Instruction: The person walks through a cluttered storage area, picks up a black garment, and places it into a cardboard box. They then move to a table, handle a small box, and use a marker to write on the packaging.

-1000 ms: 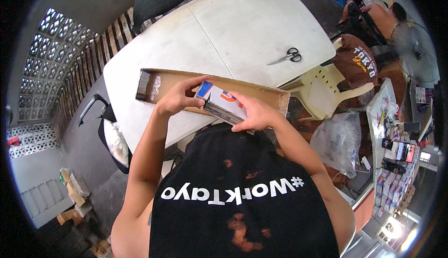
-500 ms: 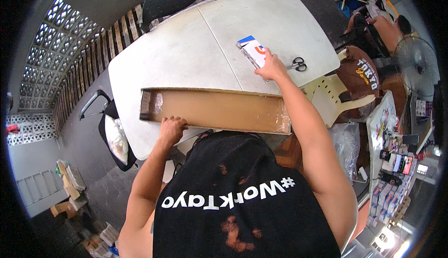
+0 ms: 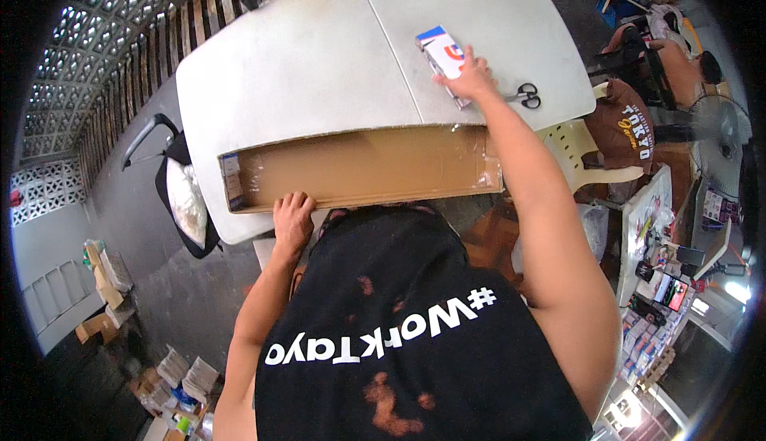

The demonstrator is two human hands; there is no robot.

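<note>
A long, shallow, open cardboard box [image 3: 351,166] lies along the near edge of the white table, its brown inside facing up. My left hand [image 3: 294,216] is closed over the near wall of this box, left of its middle, fingers curled over the rim. Farther off to the right, my right hand [image 3: 472,80] grips a small white, blue and orange carton [image 3: 440,51] that lies slanted on the tabletop, thumb on one side and fingers on the other. Just right of that wrist rest black-handled scissors [image 3: 527,96], their blades partly hidden behind it.
The white folding table [image 3: 279,74] has a seam across its middle. A cream plastic chair [image 3: 570,150] with a brown cloth stands at the right, near a fan [image 3: 718,138]. At the left is a black chair [image 3: 179,193] holding a white bag. Cluttered shelves line the far right.
The view has shifted, so the table and boxes sit a little differently in it. My right hand stays on the small carton, and my left hand stays on the cardboard box's near wall.
</note>
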